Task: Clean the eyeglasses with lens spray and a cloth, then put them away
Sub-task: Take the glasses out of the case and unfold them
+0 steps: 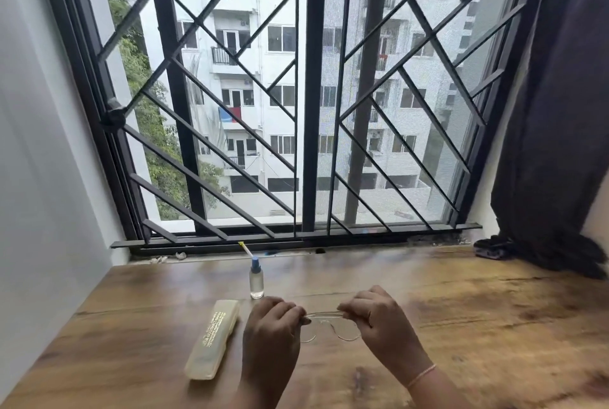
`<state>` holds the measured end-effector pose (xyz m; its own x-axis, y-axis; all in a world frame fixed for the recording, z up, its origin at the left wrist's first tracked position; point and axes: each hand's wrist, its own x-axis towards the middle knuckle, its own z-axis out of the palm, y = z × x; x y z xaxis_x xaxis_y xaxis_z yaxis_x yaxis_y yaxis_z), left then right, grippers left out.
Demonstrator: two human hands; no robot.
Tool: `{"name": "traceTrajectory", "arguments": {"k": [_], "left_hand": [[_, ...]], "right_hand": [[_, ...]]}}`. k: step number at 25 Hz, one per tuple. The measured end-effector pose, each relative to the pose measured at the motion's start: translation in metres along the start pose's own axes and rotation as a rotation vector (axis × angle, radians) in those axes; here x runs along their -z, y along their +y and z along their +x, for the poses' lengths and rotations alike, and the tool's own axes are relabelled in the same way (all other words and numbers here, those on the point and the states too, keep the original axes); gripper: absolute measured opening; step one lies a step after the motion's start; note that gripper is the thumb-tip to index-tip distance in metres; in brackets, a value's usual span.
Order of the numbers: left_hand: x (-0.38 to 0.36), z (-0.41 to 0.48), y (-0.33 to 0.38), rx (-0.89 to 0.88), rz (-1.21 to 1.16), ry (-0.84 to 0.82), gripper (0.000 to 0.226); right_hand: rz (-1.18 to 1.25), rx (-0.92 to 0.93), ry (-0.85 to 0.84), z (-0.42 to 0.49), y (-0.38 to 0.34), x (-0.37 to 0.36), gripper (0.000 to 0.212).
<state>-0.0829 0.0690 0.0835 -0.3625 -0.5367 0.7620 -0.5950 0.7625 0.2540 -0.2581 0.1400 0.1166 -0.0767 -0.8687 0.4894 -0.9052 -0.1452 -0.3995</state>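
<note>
Clear-framed eyeglasses (331,326) hang between my two hands above the wooden table (461,326). My left hand (273,326) pinches the frame's left end. Fingers of my right hand (379,316) grip its right end. Both lenses point down toward me. A small clear spray bottle (256,280) with a blue cap stands upright just beyond my left hand. A pale yellow translucent glasses case (214,337) lies shut to the left of my left hand. I see no cloth in view.
A barred window (303,95) runs along the table's far edge, with a white wall (39,145) on the left. A dark curtain (560,112) hangs at the right, its hem bunched on the table. A small yellow-tipped stick (245,249) lies on the sill.
</note>
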Motion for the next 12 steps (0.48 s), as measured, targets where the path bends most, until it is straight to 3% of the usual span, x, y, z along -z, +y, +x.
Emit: {"name": "traceTrajectory", "arguments": {"k": [3,8,12], "left_hand": [[-0.0026,-0.0032,-0.0030,-0.013,-0.025,0.036,0.021],[-0.0046,-0.0043,-0.0057,-0.036,-0.079,0.135,0.008],[-0.0011,0.0011,-0.0008,0.058,-0.205,0.164,0.008]], "right_hand": [[0.144,-0.091,-0.131,0.0035,0.0019,0.0047,0.015],[0.564,-0.337,-0.163,0.0028,0.0025,0.0070,0.041],[0.675,-0.408,-0.160,0.0031,0.0027,0.0060,0.041]]}}
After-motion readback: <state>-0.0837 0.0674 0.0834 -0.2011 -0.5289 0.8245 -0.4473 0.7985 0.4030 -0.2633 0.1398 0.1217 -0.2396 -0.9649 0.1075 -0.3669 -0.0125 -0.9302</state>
